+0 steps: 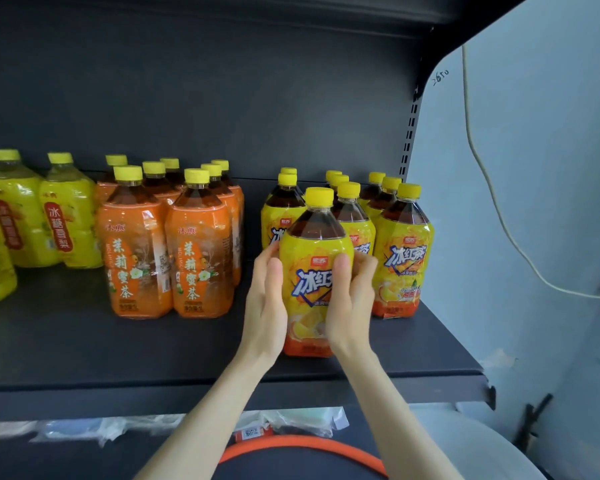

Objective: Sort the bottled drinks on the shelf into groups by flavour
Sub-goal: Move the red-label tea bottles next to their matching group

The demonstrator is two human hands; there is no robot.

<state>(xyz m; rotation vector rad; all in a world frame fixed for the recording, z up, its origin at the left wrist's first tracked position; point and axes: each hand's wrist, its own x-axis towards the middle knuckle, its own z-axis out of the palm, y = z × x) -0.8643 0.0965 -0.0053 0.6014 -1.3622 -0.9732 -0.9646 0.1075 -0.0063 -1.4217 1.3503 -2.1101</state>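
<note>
Pale yellow plastic pear-drink bottles (66,223) are standing far left, orange-wrapped bottles of brown tea (136,244) next. The left hand (265,306) and right hand (349,299) are wrapping curled fingers around a yellow-labelled bottle of dark iced tea (314,268), upright on the dark shelf (118,348) beside its matching group (402,247); it should probably be slid back gently and kept straight.

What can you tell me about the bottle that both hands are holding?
The held bottle is clear plastic with dark tea, a yellow cap and a yellow wrap turning orange at the base. It stands upright at the shelf front, before matching bottles. The left hand and right hand clasp its sides.
</note>
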